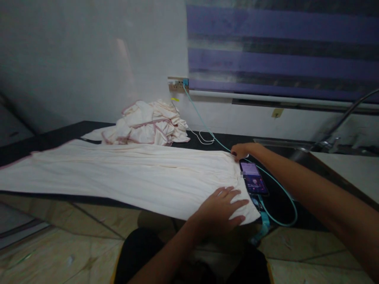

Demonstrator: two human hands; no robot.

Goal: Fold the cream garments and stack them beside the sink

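Note:
A long cream cloth (124, 173) lies spread flat along a dark counter (59, 136). My left hand (220, 209) rests palm down with fingers spread on the cloth's near right corner. My right hand (241, 151) reaches across to the cloth's far right corner and pinches its edge. A phone (254, 178) with a lit screen lies on the counter just right of the cloth, between my two hands.
A crumpled pile of cream cloths with pink trim (146, 123) sits at the back by the wall. A teal cable (207, 128) runs from a wall socket (178, 84) to the phone. A sink and faucet (331, 142) are at the right.

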